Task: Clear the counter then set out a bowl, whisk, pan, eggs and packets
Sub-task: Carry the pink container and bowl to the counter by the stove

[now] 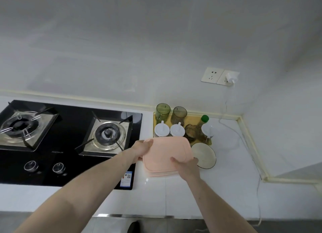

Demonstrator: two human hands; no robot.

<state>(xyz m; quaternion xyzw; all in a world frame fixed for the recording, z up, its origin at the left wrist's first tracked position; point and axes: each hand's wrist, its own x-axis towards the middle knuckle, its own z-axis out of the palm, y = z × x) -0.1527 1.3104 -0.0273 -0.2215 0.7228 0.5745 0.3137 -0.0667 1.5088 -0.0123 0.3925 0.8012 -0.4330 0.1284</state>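
A stack of pink cutting boards (165,154) is held just above the white counter (226,189), right of the stove. My left hand (142,150) grips its left edge, thumb on top. My right hand (184,166) grips its near right corner. A white plate with a dark rim (205,156) lies on the counter just right of the boards, partly behind my right hand. No bowl, whisk, pan, eggs or packets are in view.
A black two-burner gas stove (69,142) fills the left. Behind the boards a yellow tray (154,121) holds two green glasses (163,110), white-lidded jars (162,130) and a green-capped bottle (204,119). A charger (231,76) is plugged into the wall, its cable trailing over the counter.
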